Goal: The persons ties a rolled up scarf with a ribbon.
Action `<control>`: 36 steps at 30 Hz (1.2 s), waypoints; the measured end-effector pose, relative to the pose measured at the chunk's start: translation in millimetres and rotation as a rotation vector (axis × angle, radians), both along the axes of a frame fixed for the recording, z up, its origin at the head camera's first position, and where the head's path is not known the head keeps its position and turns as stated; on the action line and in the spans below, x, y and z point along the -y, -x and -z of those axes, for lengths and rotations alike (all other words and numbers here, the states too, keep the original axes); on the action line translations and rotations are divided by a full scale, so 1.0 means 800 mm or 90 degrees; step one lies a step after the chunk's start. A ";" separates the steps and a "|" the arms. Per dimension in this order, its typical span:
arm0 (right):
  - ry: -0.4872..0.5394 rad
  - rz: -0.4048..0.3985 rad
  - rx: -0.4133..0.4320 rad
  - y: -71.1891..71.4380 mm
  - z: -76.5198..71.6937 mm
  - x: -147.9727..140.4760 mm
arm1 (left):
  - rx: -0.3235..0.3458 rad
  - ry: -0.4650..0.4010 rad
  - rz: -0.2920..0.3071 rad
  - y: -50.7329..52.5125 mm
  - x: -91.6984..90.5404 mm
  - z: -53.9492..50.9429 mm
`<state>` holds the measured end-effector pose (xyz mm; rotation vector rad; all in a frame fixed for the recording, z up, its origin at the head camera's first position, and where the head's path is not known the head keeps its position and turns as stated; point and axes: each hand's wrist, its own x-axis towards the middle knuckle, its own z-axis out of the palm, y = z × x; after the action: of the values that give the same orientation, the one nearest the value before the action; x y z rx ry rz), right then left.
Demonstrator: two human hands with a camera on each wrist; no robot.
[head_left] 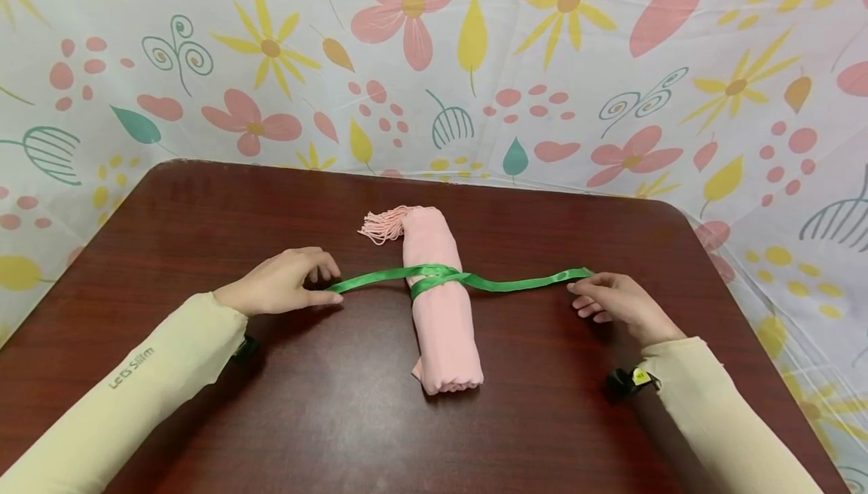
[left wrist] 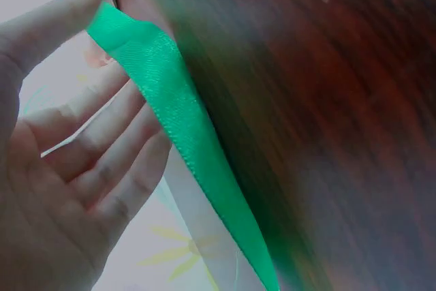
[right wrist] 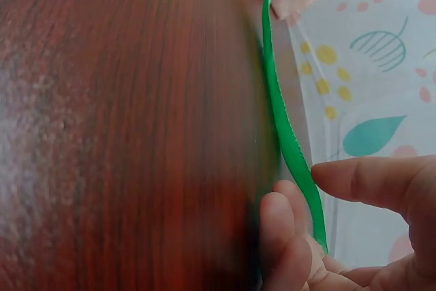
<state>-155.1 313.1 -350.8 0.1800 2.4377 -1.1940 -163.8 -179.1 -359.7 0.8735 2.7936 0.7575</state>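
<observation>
A rolled pink scarf (head_left: 444, 336) with a fringe (head_left: 383, 224) at its far end lies on the table. Round its middle goes a green ribbon (head_left: 515, 283), which crosses over itself on top, with a tail stretching out to each side. On the left, my left hand (head_left: 285, 281) pinches one tail; the left wrist view has the thumb on the ribbon (left wrist: 163, 80) and the other fingers behind it. The opposite tail is pinched near its end by my right hand (head_left: 620, 302). In the right wrist view, the thumb meets the edge of the ribbon (right wrist: 289, 144).
Beneath everything is a dark reddish-brown table (head_left: 325, 419) with rounded far corners. A white cloth (head_left: 488, 117) printed with flowers and leaves hangs behind it and along its sides.
</observation>
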 end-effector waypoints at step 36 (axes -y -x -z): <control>-0.021 -0.072 0.013 0.009 -0.009 0.093 | 0.282 0.046 -0.221 0.000 -0.070 -0.011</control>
<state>-162.1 238.3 -344.0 0.0631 2.4160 -1.0979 -163.8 -123.3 -351.1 0.1706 2.5668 0.7738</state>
